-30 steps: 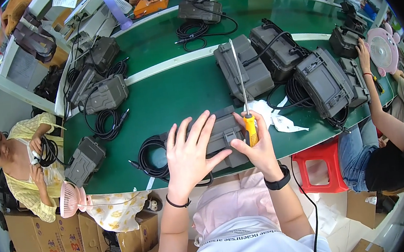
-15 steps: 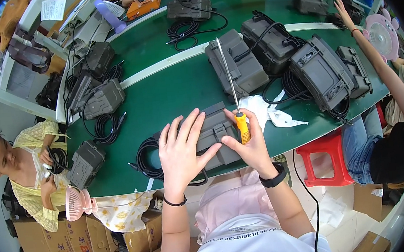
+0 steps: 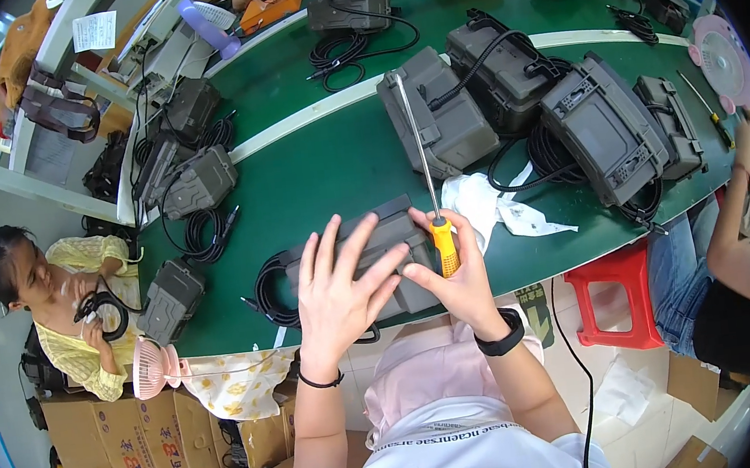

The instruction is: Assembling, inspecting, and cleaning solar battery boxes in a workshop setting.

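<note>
A dark grey plastic case (image 3: 418, 295) lies at the near edge of the green table, under both of my hands. My left hand (image 3: 333, 284) is spread flat across its top, fingers apart. In my right hand (image 3: 465, 290) is a screwdriver (image 3: 445, 243) with a yellow handle, its long shaft pointing up and away from me. The thumb of that hand rests by the case's right side. A coil of black cable (image 3: 271, 290) sits against the case's left end. Just beyond the screwdriver handle lies a crumpled white cloth (image 3: 471, 207).
Several grey cases (image 3: 607, 132) with cables stand to the right, more (image 3: 198, 181) to the left. A person in yellow (image 3: 83, 324) handles cable at left; another person's arm (image 3: 738, 205) is at right. A pink fan (image 3: 153, 367) and red stool (image 3: 615, 300) flank the near edge.
The person at right has drawn their arm back from the far case, which now stands still. My left fingers have shifted slightly over the case. The view has moved a little.
</note>
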The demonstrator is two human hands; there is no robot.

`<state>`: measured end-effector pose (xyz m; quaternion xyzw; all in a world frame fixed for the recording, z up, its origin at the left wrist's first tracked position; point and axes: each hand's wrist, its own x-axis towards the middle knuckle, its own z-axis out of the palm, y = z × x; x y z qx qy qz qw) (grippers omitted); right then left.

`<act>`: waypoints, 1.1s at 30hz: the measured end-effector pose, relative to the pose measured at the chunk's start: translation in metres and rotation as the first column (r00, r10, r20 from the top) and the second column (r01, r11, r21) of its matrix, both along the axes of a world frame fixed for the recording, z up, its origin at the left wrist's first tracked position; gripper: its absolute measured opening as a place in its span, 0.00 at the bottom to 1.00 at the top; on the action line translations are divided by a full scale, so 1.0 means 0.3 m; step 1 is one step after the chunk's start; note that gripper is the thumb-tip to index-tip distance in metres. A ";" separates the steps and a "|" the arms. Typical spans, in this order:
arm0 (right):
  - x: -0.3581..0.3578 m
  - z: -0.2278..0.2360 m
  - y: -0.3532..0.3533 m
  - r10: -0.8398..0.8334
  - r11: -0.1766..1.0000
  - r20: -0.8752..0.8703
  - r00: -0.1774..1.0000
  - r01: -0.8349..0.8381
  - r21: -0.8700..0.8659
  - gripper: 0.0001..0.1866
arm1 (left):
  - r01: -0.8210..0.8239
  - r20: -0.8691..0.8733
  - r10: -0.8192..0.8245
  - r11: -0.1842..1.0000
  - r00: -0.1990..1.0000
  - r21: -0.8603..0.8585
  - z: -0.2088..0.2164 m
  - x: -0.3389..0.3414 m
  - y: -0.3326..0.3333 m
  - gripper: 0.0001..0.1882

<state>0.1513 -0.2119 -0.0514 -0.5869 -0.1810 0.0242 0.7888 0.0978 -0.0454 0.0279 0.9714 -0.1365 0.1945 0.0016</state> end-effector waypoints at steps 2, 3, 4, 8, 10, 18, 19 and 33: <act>-0.001 -0.003 -0.001 0.001 1.000 -0.001 1.000 -0.001 0.003 0.37 | 0.004 -0.010 -0.003 0.999 1.000 0.031 -0.004 -0.001 -0.009 0.22; -0.002 -0.004 0.000 0.003 1.000 -0.008 1.000 -0.003 0.022 0.37 | 0.003 -0.011 -0.003 0.999 1.000 0.035 -0.005 0.000 -0.012 0.22; -0.003 -0.005 -0.001 0.005 0.999 -0.013 1.000 -0.005 0.039 0.37 | -0.005 -0.012 0.005 1.000 1.000 0.027 -0.007 0.001 -0.015 0.23; -0.002 -0.003 -0.005 0.013 0.999 -0.005 1.000 -0.013 0.033 0.37 | -0.030 -0.034 0.030 1.000 0.999 0.002 0.003 0.001 -0.026 0.26; -0.004 0.006 -0.004 0.013 0.999 0.012 1.000 -0.013 0.031 0.36 | -0.098 0.018 0.099 0.992 0.995 -0.078 0.000 -0.005 -0.019 0.31; 0.006 0.013 -0.026 0.046 0.998 0.019 0.999 -0.046 -0.043 0.34 | -0.126 -0.380 -0.005 0.939 0.925 -0.321 0.159 0.064 0.137 0.38; 0.010 0.011 -0.032 0.077 0.997 0.018 0.997 -0.077 -0.028 0.34 | -0.066 -0.399 -0.122 0.902 0.909 -0.426 0.140 0.107 0.184 0.36; 0.007 0.047 -0.077 -0.110 0.979 -0.048 0.993 0.100 -0.176 0.25 | -0.169 -0.507 -0.623 0.520 0.596 -0.837 0.028 0.246 0.268 0.42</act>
